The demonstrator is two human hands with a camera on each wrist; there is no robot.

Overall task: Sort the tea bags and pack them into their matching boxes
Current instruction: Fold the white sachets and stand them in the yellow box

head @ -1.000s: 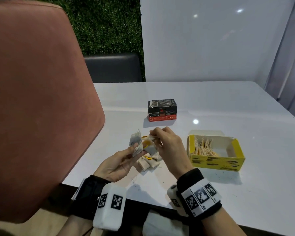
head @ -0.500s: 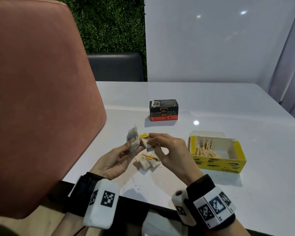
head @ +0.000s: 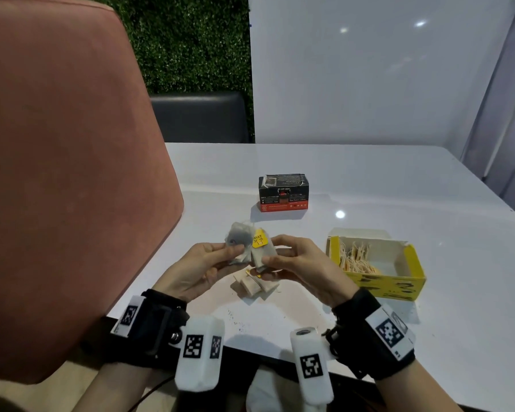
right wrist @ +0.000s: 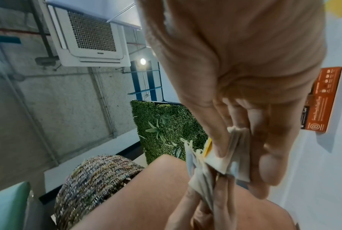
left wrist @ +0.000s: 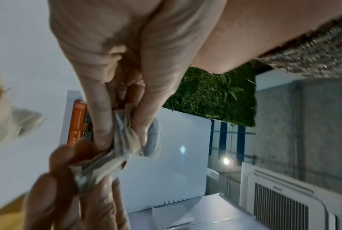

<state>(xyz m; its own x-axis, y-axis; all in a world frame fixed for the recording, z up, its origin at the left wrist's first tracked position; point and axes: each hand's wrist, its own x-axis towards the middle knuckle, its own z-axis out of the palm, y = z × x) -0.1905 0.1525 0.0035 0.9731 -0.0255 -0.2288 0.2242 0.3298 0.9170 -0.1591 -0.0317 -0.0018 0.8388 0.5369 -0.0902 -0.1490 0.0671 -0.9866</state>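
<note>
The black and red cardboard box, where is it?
In the head view the black and red cardboard box stands mid-table, beyond both hands, left of the open yellow box.

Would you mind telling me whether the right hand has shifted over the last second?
Yes. The right hand has dropped slightly toward the person, judged against the black box, gripping the yellow-tagged tea bag.

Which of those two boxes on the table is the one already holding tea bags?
Start at the white table and look just right of the person's right hand. There sits the yellow box, open on top, with tea bags standing inside. The black box farther back is dark with a red band.
</note>
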